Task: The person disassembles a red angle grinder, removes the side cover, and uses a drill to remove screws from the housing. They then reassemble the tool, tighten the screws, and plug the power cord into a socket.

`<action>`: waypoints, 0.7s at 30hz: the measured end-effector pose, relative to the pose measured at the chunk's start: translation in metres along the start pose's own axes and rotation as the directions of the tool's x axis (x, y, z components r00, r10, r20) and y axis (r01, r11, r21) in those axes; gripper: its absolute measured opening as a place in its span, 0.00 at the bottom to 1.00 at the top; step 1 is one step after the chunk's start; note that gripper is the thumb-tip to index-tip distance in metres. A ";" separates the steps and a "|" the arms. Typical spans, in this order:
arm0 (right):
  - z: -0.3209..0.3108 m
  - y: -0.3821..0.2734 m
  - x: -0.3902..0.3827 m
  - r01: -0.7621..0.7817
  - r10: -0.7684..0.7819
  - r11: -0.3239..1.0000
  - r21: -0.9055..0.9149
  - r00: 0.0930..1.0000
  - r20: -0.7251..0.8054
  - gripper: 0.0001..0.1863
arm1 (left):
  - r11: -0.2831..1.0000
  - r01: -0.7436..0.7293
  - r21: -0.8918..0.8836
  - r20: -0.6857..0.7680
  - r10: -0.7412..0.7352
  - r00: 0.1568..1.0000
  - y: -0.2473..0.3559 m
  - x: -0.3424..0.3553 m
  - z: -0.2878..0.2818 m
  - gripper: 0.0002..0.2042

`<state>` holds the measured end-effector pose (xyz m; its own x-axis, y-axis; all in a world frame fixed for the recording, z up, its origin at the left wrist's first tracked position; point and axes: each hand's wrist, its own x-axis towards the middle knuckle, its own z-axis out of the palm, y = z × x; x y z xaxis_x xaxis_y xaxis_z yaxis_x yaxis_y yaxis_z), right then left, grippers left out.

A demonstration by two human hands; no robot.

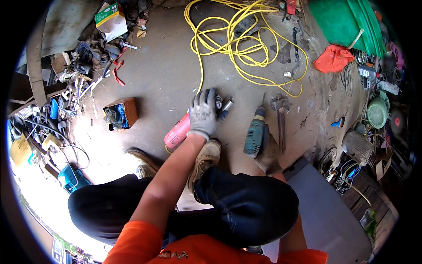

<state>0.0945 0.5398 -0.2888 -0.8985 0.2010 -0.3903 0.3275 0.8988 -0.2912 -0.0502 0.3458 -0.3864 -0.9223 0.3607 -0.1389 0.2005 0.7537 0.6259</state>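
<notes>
My left hand (204, 113), in a grey work glove, lies over the front end of a pink-red angle grinder (178, 132) on the floor. Its fingers close over the tool's head, hiding most of it. A bare metal spindle-like end (227, 105) shows beside the fingertips. On the right, a teal power drill (254, 135) points its bit away from me. My right hand (268, 155), gloved and in shadow, is closed at the drill's right side, where the handle is hidden by the glove. Just right of it lies a hammer (281, 121).
A coiled yellow cable (233, 42) spreads across the far floor. An open brown box (130, 112) stands left of the grinder. Scrap and wires (79, 88) pile up at left. A grey case (323, 211) sits by my right knee, near green basins (377, 112).
</notes>
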 end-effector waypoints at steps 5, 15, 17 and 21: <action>0.093 0.036 -0.008 -0.127 0.143 0.969 -0.212 0.988 0.059 0.50 | 0.952 0.081 -0.294 -0.147 -0.128 0.981 -0.029 -0.058 -0.033 0.27; 0.054 0.079 -0.028 -0.124 0.430 0.491 0.862 0.895 -0.117 0.34 | -0.380 0.035 -0.924 0.266 -0.577 0.772 -0.110 -0.047 -0.088 0.41; 0.013 0.073 -0.025 0.026 0.513 0.298 0.954 0.839 -0.183 0.33 | -0.496 -0.024 -0.868 0.247 -0.473 0.846 -0.100 -0.036 -0.102 0.43; -0.018 0.062 -0.008 0.164 0.518 0.046 0.985 0.840 -0.163 0.38 | -0.414 -0.076 -0.907 0.153 -0.493 0.857 -0.098 -0.029 -0.128 0.47</action>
<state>0.1163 0.6006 -0.2883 -0.6326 0.6979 -0.3358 0.1559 -0.3100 -0.9379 -0.0850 0.1910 -0.3461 -0.8382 0.0218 -0.5449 -0.3129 -0.8375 0.4479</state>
